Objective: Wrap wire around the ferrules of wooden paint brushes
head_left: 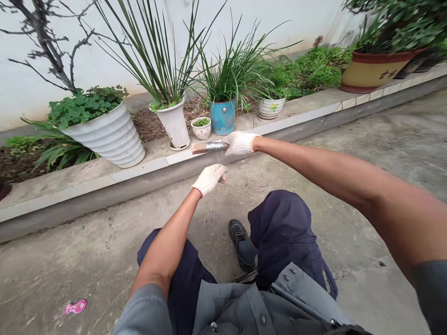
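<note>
In the head view, my right hand [239, 143], in a white knitted glove, grips one end of a short wooden stick [199, 148]. Silvery thin wire [214, 146] is wound around the stick's middle. The stick is held level just in front of the planter ledge. Lower and to the left, my left hand [208, 179], gloved too, is closed with fingers curled. A fine strand runs down from the wound stick towards it; the strand's end is hidden at the fingers.
Along the tiled ledge [146, 168] stand a ribbed white pot [108, 135], a tall white pot [174, 125], a small cup-shaped pot [201, 131], a blue pot [222, 118] and a yellow-brown pot [375, 72]. A pink object [76, 307] lies on the concrete.
</note>
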`<state>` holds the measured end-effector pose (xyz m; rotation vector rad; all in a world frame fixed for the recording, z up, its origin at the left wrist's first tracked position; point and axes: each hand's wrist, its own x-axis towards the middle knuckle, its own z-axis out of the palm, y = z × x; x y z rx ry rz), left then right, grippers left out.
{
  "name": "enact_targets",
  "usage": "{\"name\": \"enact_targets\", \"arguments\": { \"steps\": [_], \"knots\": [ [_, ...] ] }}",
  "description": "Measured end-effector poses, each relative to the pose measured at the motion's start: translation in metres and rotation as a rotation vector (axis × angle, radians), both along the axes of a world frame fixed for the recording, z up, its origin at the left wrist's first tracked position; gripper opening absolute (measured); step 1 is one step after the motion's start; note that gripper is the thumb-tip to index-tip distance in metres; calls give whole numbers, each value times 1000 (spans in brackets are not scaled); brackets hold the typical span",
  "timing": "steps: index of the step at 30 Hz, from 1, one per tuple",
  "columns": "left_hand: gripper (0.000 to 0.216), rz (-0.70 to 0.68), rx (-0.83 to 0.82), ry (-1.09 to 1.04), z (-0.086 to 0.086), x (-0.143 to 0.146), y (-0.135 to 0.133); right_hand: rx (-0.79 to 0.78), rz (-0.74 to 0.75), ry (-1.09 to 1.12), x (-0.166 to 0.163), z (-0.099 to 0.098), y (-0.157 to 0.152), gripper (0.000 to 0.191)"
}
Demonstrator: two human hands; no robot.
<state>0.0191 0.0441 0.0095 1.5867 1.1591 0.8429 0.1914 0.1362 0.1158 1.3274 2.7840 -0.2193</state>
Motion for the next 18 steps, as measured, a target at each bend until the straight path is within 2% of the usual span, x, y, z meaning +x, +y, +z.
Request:
{"name": "enact_targets", "arguments": {
  "steps": [4, 7, 11, 14, 18],
  "knots": [
    [22, -24, -159, -217, -6, 3, -1, 238, -225, -37, -8, -3, 13, 33],
    [22, 9, -134, -232, -2, -3, 3, 416, -229, -160, -5, -5, 17, 27],
    [20, 87, -26, -87, 4, -14, 11, 465, -148, -366, -3, -7, 14, 26],
    [25, 61, 74, 59, 6, -20, 14, 439, -35, -526, -2, -12, 13, 24],
    [29, 86, 169, 198, 10, -25, 13, 446, 198, -436, 7, -17, 12, 23]
  ]
}}
